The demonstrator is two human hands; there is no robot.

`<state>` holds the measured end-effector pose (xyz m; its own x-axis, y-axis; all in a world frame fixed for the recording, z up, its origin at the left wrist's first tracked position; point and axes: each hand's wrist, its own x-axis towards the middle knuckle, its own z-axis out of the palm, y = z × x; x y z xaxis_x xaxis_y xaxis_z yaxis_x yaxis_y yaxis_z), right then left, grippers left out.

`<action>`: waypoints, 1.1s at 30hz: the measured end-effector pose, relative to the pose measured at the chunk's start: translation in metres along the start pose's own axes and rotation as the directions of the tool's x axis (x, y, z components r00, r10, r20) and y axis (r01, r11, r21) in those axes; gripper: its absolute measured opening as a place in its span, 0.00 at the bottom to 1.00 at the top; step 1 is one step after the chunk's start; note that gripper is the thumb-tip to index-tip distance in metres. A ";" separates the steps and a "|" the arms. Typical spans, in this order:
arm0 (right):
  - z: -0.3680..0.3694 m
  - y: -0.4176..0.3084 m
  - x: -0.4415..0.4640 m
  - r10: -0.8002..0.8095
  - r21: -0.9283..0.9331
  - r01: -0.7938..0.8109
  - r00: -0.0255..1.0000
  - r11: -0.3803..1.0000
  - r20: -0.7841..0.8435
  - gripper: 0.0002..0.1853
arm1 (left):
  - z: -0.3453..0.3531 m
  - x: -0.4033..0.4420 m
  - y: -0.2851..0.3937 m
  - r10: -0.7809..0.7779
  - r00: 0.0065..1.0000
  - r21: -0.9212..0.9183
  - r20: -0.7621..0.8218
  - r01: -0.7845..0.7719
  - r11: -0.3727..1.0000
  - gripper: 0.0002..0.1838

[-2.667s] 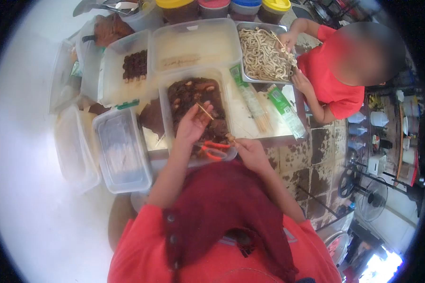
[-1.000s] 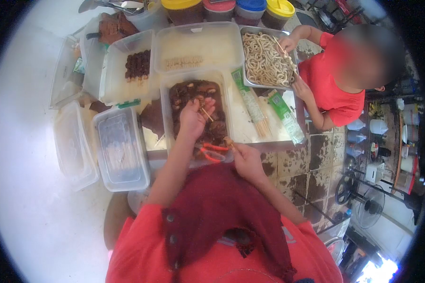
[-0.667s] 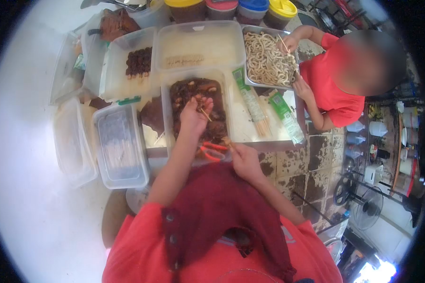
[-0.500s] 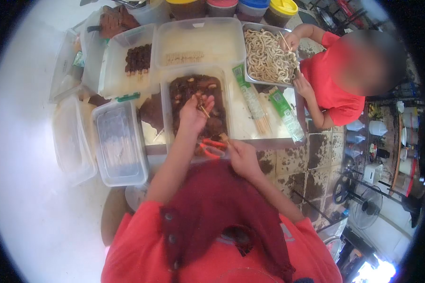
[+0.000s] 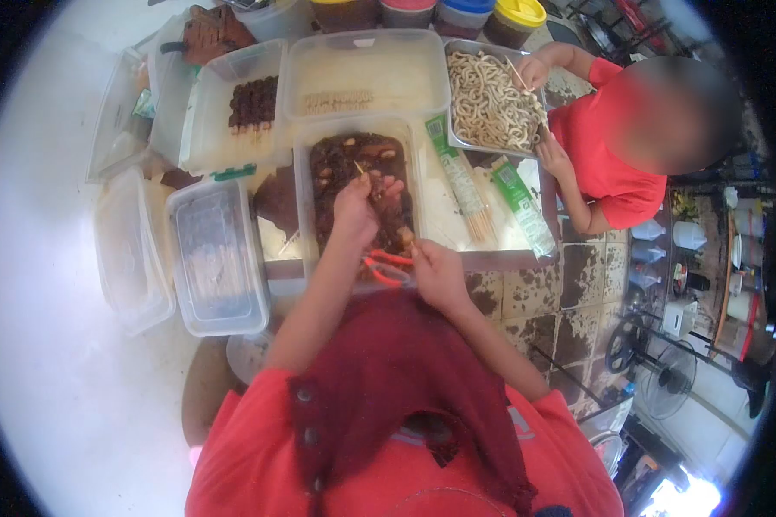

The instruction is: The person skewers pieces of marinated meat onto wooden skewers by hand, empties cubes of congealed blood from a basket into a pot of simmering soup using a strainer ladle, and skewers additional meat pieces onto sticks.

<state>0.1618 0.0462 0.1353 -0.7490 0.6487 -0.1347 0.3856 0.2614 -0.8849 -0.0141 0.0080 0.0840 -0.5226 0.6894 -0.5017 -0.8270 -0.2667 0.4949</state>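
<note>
Over a plastic tub (image 5: 302,164) of dark marinated pieces (image 5: 336,159), my left hand (image 5: 359,207) pinches a thin wooden skewer (image 5: 359,167) whose tip points up. My right hand (image 5: 438,274) is closed on the end of a stick with a light brown piece (image 5: 406,234) on it, near the tub's right front corner. Red-handled scissors (image 5: 388,267) lie at the tub's front edge, between my hands. Part of the skewer is hidden by my left fingers.
At the right, a person (image 5: 603,146) in red holds a stick over a metal tray (image 5: 470,148) of pale curled pieces. Green skewer packets (image 5: 526,211) lie nearby. Dark skewers (image 5: 254,103) sit in a left tub. A lidded box (image 5: 215,258) and colored-lid tubs (image 5: 464,15) surround the work.
My left hand has turned, and its skewer tip now points up instead of down to the right. My right hand has moved slightly left with its piece, closer to my left hand.
</note>
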 end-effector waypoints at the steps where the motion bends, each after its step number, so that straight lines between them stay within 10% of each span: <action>1: -0.001 -0.001 0.000 -0.014 -0.029 0.014 1.000 0.999 0.002 0.10 | -0.001 0.001 0.000 -0.007 1.000 0.009 -0.013 0.007 1.000 0.11; 15: -0.007 0.011 0.003 0.061 -0.029 -0.061 0.998 0.998 -0.013 0.09 | -0.018 0.010 -0.020 -0.086 0.990 0.083 0.110 0.077 0.994 0.12; 16: -0.009 0.012 0.004 0.107 -0.005 -0.108 0.994 0.994 -0.006 0.10 | -0.031 0.015 -0.024 -0.052 0.990 0.309 0.131 0.009 0.951 0.11; 19: -0.019 0.010 0.004 0.055 -0.096 -0.063 0.995 0.993 -0.083 0.10 | -0.075 0.034 -0.045 -0.046 0.943 0.883 0.330 -0.292 0.367 0.13; 21: -0.025 0.009 0.001 0.123 -0.013 -0.124 0.992 0.992 -0.036 0.10 | -0.084 0.019 -0.054 -0.259 0.851 0.751 0.457 -0.525 -0.400 0.16; 24: -0.027 0.010 -0.001 0.143 0.039 -0.142 0.989 0.989 -0.031 0.11 | -0.079 0.009 -0.065 -0.275 0.839 0.562 0.470 -0.525 -0.639 0.17; 30: -0.040 0.005 -0.009 0.155 0.051 -0.153 0.987 0.987 -0.037 0.11 | -0.080 0.023 -0.035 -0.253 0.951 0.935 0.178 -0.243 -0.257 0.13; 33: -0.042 0.004 -0.010 0.117 0.105 -0.109 0.991 0.989 -0.068 0.11 | -0.079 0.021 -0.015 -0.149 0.989 0.847 0.012 0.069 0.528 0.11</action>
<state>0.1934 0.0712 0.1517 -0.6608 0.7216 -0.2065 0.4066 0.1129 -0.9066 -0.0297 -0.0270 0.0099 -0.3909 0.7294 -0.5615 -0.2970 0.4774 0.8270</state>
